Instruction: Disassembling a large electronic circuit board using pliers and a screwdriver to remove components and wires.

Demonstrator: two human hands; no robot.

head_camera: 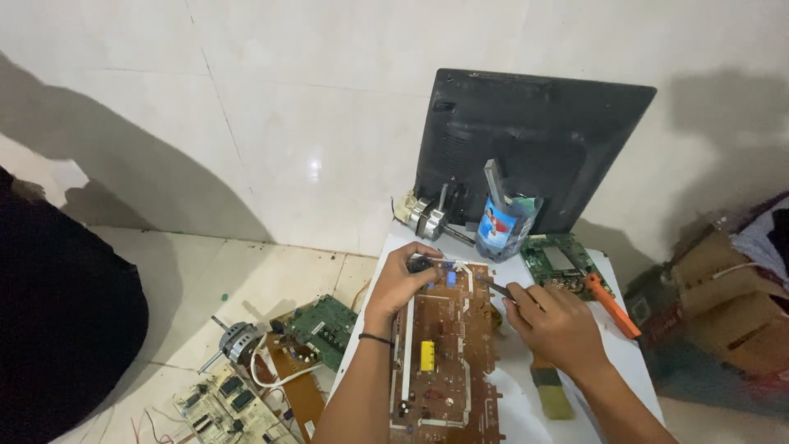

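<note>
Brown circuit board (444,353) lies lengthwise on a white table (625,362), running from 6 o'clock up to the middle of the view, w/ a yellow part (427,355) near its centre. Left hand (403,279) sits at the board's far end, fingers curled and pinching a small dark part (421,265) at that edge. Right hand (555,325) is at 3 o'clock of the board, fingers closed around a thin dark tool (496,289) whose tip points at the same far edge; prob. tweezers or an iron, too blurred to tell.

Around it: cut plastic bottle (505,226) holding tools at 12 o'clock, a small motor (429,218) just left of it, a black panel (530,148) leaning on the wall behind. Green board (563,265) and an orange-handled tool (612,306) at 2 o'clock. A sponge-like block (551,393) lies by the right wrist.

Table's left edge runs close beside the left forearm; below it, on the floor at 8 o'clock, more boards (320,325) and another motor (237,339). Cardboard box (731,308) crowds the 3 o'clock side.
</note>
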